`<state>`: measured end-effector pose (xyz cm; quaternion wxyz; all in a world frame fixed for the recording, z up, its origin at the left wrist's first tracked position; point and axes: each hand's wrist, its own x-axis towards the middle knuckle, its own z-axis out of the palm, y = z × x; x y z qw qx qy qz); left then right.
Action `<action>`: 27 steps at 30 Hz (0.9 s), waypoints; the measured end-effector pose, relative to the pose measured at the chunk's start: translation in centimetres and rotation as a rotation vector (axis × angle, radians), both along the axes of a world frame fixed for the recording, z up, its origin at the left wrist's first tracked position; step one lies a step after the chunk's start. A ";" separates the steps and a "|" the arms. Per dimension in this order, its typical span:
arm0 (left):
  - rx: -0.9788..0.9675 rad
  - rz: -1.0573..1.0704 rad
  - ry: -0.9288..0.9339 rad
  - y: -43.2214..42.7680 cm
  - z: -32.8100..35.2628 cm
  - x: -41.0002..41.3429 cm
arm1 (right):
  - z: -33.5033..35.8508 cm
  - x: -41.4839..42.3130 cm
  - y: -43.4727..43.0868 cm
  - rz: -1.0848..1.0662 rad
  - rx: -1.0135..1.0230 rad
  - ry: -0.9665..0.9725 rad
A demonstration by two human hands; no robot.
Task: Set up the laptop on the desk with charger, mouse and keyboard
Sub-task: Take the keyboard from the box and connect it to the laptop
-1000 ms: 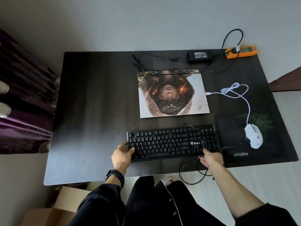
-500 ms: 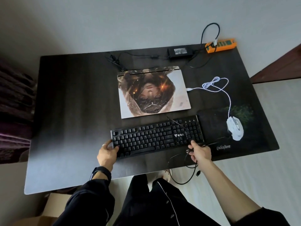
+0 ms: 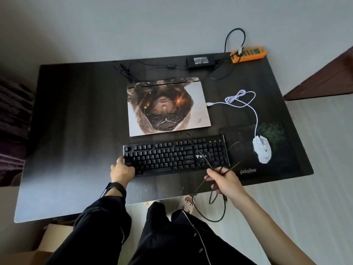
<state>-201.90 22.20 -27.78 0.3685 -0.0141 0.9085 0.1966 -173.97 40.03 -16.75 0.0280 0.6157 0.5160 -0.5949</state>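
Laptop [image 3: 168,108] lies lid shut, flat on the tabletop [image 3: 76,131], a bit back of centre, w/ a printed picture on the lid. Keyboard [image 3: 172,155] sits just in front of it, roughly parallel, small gap btwn. Left hand [image 3: 122,169] grips the keyboard's left end, thumb on top, fingers [image 3: 119,160] curled round the edge. Right hand [image 3: 223,180] is at the front right corner, fingers [image 3: 212,171] clenched on a bunch of the black keyboard cable [image 3: 215,213]. One strand runs up across the keys; the rest hangs in loops off the tabletop's front edge. Plug end: can't pick it out for sure.

Mouse [image 3: 262,152] rests on the mouse pad [image 3: 282,159], right of the keyboard, no hand on it. White mouse cable [image 3: 254,113] curls back to the laptop's right side. Its plug looks to touch the edge; seated or not, can't tell. Charger [image 3: 200,60] lies at the back edge, one lead going to the orange power strip [image 3: 248,54] at the back right corner. Its other lead runs left & down to the laptop's rear; that joint is too small to read. Cardboard box [image 3: 53,236] on the floor, bottom left.

Progress, my guess: approx. two-thirds done. Everything is placed; charger & mouse look hooked up. Left: untangle the keyboard cable, route it round, plug it into the laptop, prob. square the keyboard, then open the lid. The strand over the keys needs clearing first.
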 end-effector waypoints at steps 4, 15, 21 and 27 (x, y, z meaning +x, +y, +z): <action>0.067 0.016 0.083 0.9 2.5 3.6 | 0.7 -2.1 -1.0 -0.206 -0.237 0.234; 0.677 0.140 -0.922 0.6 12.0 10.0 | -0.3 -8.8 -2.6 -0.473 -0.850 0.602; 0.704 0.413 -0.397 -3.7 13.8 3.7 | -0.3 -11.3 -3.1 -0.203 -0.754 0.396; 0.786 0.523 -0.148 -5.8 17.8 -5.2 | 1.3 -15.3 -5.3 0.024 -0.604 0.321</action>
